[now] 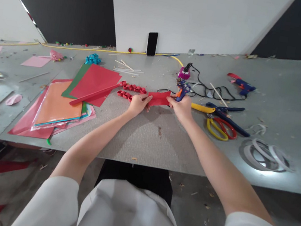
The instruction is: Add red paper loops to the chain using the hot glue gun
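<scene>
The person wears a white short-sleeved top, its loose sleeves ending above the elbows at about seven and five o'clock in the view, so both forearms are bare. The left hand (138, 103) and right hand (181, 108) carry no gloves, rings, watch or bands that can be seen. Dark trousers show below the white cloth at six o'clock.
</scene>
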{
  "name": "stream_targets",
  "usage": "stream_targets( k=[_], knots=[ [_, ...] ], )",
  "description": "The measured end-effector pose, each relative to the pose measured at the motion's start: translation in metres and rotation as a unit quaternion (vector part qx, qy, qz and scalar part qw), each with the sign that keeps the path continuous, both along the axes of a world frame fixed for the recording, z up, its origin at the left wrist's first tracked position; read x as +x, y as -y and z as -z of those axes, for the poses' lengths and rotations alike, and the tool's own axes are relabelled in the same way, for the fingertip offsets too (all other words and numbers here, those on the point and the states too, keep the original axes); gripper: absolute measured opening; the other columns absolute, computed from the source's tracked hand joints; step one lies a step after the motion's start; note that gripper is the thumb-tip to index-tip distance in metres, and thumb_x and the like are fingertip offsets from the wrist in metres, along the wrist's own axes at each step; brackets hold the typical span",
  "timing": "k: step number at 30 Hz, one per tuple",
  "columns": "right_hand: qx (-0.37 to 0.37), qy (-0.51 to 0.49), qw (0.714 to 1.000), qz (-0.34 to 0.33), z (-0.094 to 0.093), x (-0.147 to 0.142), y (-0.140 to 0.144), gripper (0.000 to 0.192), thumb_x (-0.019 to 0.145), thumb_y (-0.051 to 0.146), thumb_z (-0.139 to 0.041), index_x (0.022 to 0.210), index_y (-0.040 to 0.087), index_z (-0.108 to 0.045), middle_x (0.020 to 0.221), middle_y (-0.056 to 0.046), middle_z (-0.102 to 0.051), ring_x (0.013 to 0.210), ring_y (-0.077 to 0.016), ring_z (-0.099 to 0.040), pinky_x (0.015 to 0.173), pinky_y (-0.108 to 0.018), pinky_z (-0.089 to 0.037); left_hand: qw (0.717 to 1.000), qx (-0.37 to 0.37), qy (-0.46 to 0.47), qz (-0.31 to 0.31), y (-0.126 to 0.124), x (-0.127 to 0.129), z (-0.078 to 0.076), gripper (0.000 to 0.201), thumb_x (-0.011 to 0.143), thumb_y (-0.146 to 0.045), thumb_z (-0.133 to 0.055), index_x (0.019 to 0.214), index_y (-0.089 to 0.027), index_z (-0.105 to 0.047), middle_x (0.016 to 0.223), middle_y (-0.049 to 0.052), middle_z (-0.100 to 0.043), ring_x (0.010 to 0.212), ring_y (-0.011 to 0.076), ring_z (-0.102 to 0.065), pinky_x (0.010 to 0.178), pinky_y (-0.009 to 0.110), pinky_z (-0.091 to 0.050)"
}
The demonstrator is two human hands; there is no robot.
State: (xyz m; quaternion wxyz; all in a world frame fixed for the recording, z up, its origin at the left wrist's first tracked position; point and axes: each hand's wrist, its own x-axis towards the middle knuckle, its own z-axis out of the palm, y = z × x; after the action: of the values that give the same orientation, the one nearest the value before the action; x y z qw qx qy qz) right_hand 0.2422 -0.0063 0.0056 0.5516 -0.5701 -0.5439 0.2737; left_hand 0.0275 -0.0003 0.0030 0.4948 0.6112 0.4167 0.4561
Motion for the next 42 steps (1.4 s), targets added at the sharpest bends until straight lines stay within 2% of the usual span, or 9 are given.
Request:
stream_targets(
  k=[7,9,12,16,19,22,25,30,42],
  knots=[
    [-0.011,0.007,1.0,0.016,0.001,0.004,-0.003,0.026,0.075,0.042,-0.076,0.082,0.021,-0.063,0.055,0.002,-0.057,0.049,-0.0169,-0.053,0.054,-0.034,-0.046,0.998,-0.001,-0.018,0.062,0.0,-0.002,0.0,0.04,0.09,-0.042,-0.078,0.062,-0.016,-0.064,0.06,0.007,-0.069,0.047,0.0131,-0.061,0.047,0.025,-0.051],
    [0.005,0.01,1.0,0.027,0.001,0.006,-0.003,0.032,0.075,0.047,-0.078,0.084,0.022,-0.06,0.057,0.003,-0.056,0.049,-0.0163,-0.053,0.053,-0.034,-0.045,0.999,-0.002,-0.009,0.051,-0.003,-0.001,0.002,0.042,0.09,-0.043,-0.076,0.061,-0.017,-0.062,0.058,0.006,-0.068,0.047,0.0133,-0.061,0.047,0.024,-0.05],
    [0.049,0.05,0.996,0.056,-0.003,0.008,0.001,0.045,0.074,0.059,-0.082,0.083,0.024,-0.055,0.062,0.003,-0.055,0.053,-0.0164,-0.053,0.055,-0.033,-0.044,0.999,0.026,0.024,-0.034,-0.007,-0.002,0.005,0.041,0.095,-0.044,-0.07,0.064,-0.019,-0.059,0.057,0.004,-0.066,0.046,0.0135,-0.06,0.048,0.025,-0.049],
    [0.073,0.136,0.986,0.07,-0.009,0.008,0.009,0.056,0.074,0.072,-0.08,0.078,0.025,-0.051,0.068,-0.001,-0.058,0.063,-0.0197,-0.056,0.066,-0.037,-0.049,0.979,0.098,0.019,-0.177,-0.01,-0.01,0.004,0.042,0.098,-0.041,-0.063,0.063,-0.02,-0.055,0.056,0.001,-0.062,0.051,0.0123,-0.057,0.053,0.023,-0.046],
    [0.078,0.195,0.976,0.058,-0.01,0.005,0.012,0.056,0.077,0.075,-0.076,0.079,0.025,-0.052,0.073,-0.005,-0.062,0.073,-0.0262,-0.064,0.075,-0.043,-0.053,0.961,0.144,-0.03,-0.235,-0.011,-0.016,0.002,0.042,0.098,-0.037,-0.064,0.06,-0.02,-0.053,0.056,0.0,-0.057,0.056,0.0121,-0.053,0.057,0.023,-0.041],
    [0.099,0.239,0.965,0.053,-0.006,0.001,0.011,0.051,0.084,0.073,-0.068,0.088,0.024,-0.056,0.085,-0.011,-0.069,0.087,-0.0328,-0.069,0.085,-0.048,-0.055,0.945,0.187,-0.063,-0.262,-0.011,-0.018,0.0,0.043,0.096,-0.034,-0.065,0.058,-0.019,-0.049,0.057,-0.001,-0.052,0.06,0.0121,-0.049,0.06,0.025,-0.037],
    [0.104,0.272,0.955,0.054,-0.004,-0.002,0.012,0.044,0.087,0.065,-0.067,0.095,0.022,-0.057,0.093,-0.016,-0.072,0.092,-0.035,-0.071,0.086,-0.049,-0.056,0.941,0.2,-0.071,-0.265,-0.01,-0.016,-0.001,0.045,0.094,-0.03,-0.066,0.056,-0.019,-0.046,0.058,-0.002,-0.048,0.06,0.012,-0.046,0.061,0.026,-0.036],
    [0.101,0.326,0.939,0.045,-0.006,-0.004,0.018,0.033,0.088,0.052,-0.071,0.092,0.023,-0.056,0.086,-0.014,-0.073,0.083,-0.0334,-0.072,0.078,-0.044,-0.054,0.943,0.189,-0.072,-0.264,-0.007,-0.015,-0.002,0.046,0.092,-0.028,-0.068,0.054,-0.019,-0.045,0.055,-0.002,-0.043,0.059,0.0125,-0.044,0.06,0.026,-0.036],
    [0.134,0.365,0.921,0.019,-0.007,-0.003,0.019,0.018,0.092,0.039,-0.065,0.095,0.022,-0.059,0.091,-0.014,-0.073,0.087,-0.0312,-0.072,0.076,-0.04,-0.051,0.961,0.132,-0.051,-0.237,-0.006,-0.015,-0.001,0.042,0.092,-0.035,-0.068,0.055,-0.02,-0.055,0.056,0.002,-0.057,0.066,0.0169,-0.059,0.062,0.026,-0.043]
  ],
)
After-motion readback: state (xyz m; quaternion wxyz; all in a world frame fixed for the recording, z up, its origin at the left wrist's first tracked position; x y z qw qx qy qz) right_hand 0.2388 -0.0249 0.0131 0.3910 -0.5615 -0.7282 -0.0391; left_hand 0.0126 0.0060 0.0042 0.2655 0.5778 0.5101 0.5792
